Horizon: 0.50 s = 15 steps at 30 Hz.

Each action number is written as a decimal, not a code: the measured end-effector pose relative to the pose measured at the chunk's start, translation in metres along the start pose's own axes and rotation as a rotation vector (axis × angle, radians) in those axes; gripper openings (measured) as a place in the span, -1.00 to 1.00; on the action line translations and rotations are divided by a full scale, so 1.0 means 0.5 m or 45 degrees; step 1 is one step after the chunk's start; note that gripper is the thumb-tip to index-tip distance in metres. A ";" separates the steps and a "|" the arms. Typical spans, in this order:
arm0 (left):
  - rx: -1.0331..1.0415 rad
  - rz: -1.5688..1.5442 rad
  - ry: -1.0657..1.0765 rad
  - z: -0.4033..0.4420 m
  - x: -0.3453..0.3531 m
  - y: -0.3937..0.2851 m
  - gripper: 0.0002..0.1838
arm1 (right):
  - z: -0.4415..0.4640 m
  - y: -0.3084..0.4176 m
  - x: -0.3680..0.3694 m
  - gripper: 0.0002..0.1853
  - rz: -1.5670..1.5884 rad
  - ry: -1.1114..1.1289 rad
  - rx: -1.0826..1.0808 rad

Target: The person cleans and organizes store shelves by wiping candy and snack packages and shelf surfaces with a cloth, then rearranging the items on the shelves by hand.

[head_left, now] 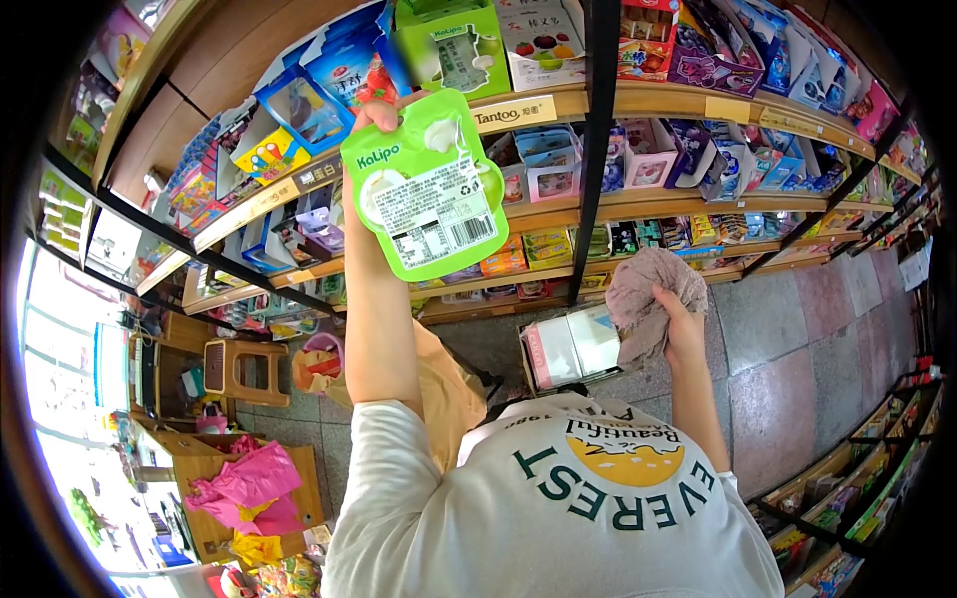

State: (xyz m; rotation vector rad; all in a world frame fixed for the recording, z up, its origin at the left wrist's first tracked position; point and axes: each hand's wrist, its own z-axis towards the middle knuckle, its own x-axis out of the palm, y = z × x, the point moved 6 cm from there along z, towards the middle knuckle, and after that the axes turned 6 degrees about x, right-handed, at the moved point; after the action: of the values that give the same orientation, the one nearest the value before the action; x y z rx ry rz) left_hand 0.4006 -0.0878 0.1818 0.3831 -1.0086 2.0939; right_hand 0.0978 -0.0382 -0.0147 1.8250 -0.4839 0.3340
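Note:
My left hand [381, 113] is raised in front of the upper shelf, its fingers closed on the top left edge of a green KaLipo snack pouch [439, 169]. The pouch's printed back, with a barcode and white label, faces me. Behind it on the shelf stands an open green KaLipo display box [461, 48]. Lower and to the right, my right hand [684, 324] grips a crumpled greyish-pink cloth [650, 294], which hangs partly over a white carton [573, 344].
Wooden shelves [538, 214] full of packaged snacks span the front, divided by a black upright [596, 149]. A brown plastic stool [247, 371] and a wooden box with a pink bag [249, 488] stand left. More racks [847, 498] line the lower right beside the tiled floor [778, 369].

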 end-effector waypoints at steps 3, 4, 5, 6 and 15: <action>-0.013 -0.015 -0.008 -0.002 0.001 0.005 -0.90 | 0.000 0.001 0.000 -0.60 -0.008 -0.015 -0.012; -0.014 -0.015 -0.008 -0.002 0.001 0.006 -0.90 | -0.001 0.002 0.000 -0.61 -0.009 -0.019 -0.027; -0.008 0.009 -0.026 -0.003 0.000 0.006 -0.90 | -0.002 0.004 0.002 -0.61 -0.009 -0.020 -0.028; -0.002 0.032 -0.045 -0.003 -0.002 0.006 -0.89 | -0.004 0.007 0.005 -0.61 -0.014 -0.024 -0.012; -0.061 0.105 -0.090 -0.010 0.003 0.041 -0.90 | -0.048 0.131 0.125 -0.40 -0.136 0.267 -0.432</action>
State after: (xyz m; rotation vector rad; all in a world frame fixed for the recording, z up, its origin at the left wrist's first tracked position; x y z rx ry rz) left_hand 0.3846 -0.0914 0.1688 0.3995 -1.1313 2.1383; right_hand 0.1207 -0.0417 0.0761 1.4613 -0.2762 0.3430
